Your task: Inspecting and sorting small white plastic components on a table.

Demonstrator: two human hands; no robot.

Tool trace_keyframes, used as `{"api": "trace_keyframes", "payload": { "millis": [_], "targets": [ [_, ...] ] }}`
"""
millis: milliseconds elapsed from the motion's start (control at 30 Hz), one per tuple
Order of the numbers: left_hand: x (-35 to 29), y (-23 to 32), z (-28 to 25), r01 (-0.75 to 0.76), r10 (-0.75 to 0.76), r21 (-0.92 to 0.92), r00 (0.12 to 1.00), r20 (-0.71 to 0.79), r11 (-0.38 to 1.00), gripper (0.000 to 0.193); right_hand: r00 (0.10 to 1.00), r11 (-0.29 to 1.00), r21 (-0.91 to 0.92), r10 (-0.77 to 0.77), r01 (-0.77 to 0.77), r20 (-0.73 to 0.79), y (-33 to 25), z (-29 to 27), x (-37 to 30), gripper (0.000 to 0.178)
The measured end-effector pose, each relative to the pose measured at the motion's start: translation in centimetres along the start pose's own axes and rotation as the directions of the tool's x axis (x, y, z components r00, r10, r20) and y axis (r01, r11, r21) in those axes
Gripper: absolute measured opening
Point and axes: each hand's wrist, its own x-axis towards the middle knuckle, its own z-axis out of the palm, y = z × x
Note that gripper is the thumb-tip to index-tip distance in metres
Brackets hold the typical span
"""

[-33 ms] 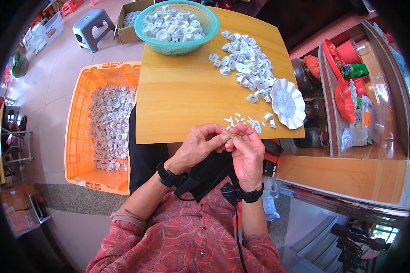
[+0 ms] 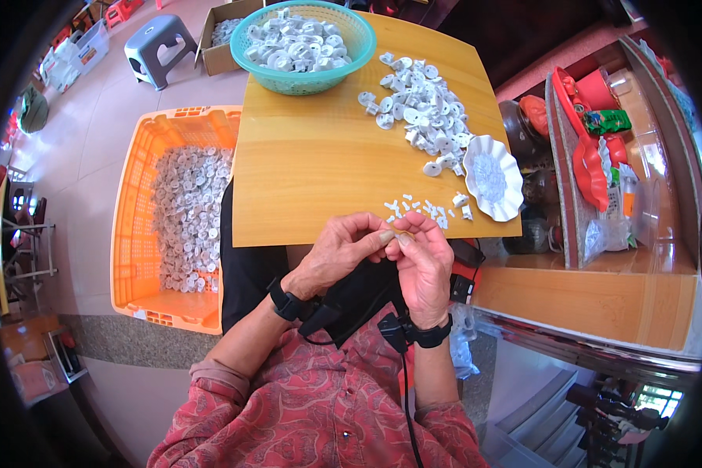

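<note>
- The left hand (image 2: 342, 249) and the right hand (image 2: 425, 265) are close together, at the near edge of the wooden surface (image 2: 304, 171).
- The fingers of both hands are bent, and their tips meet in a pinch. I cannot tell what they grip, or if they grip anything, because the spot is too small and hidden.
- Tiny white bits (image 2: 429, 208) lie loose on the surface, just past the hands.
- Two white parts (image 2: 463, 204) sit to the right of the tiny bits.
- A white dish (image 2: 510, 187) with a wavy edge is at the right side of the surface. Small clear bits (image 2: 489, 178) are inside it.
- A big heap of white round-topped pieces (image 2: 429, 109) lies farther back on the surface.
- A green basket (image 2: 304, 80) stands at the far left corner, full of more white pieces (image 2: 300, 48).
- An orange crate (image 2: 136, 234) is on the floor to the left, with lots of whitish pieces (image 2: 187, 207) in it.
- A gray stool (image 2: 152, 43) and an open brown box (image 2: 225, 62) are on the floor farther back.
- Each wrist has a black strap (image 2: 431, 335) on it.
</note>
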Motion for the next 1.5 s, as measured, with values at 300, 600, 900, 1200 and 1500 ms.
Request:
{"api": "trace_keyframes", "payload": {
  "millis": [300, 600, 900, 1200, 1500],
  "targets": [
    [0.0, -0.7, -0.4, -0.028, 0.028, -0.056, 1.000, -0.010, 0.998, 0.025, 0.995, 0.948, -0.303, -0.097, 0.100, 0.026, -0.2, 0.8, -0.3, 0.036],
    [-0.1, -0.8, -0.7, -0.073, 0.078, 0.045, 0.991, -0.106, 0.996, 0.021, 0.988, 0.869, -0.490, -0.121, 0.061, -0.092, 0.3, 0.6, -0.9, 0.020],
    [-0.1, -1.3, -0.2, -0.053, 0.066, 0.104, 0.990, -0.128, 0.993, 0.021, 0.984, 0.786, -0.610, -0.168, 0.099, -0.057, 1.9, 0.1, -1.2, 0.014],
    [5.7, 2.0, 0.6, -0.215, 0.360, 0.759, 0.932, -0.027, 0.615, 0.021, 0.947, 0.742, -0.655, -0.294, 0.141, -0.129, 1.1, -1.8, -1.1, 0.018],
    [14.6, 1.6, 2.7, -0.358, 0.519, 0.922, 0.822, 0.236, 0.149, 0.017, 0.949, 0.784, -0.612, -0.259, 0.100, -0.178, 0.8, -2.7, -1.6, 0.016]
  ]
}}
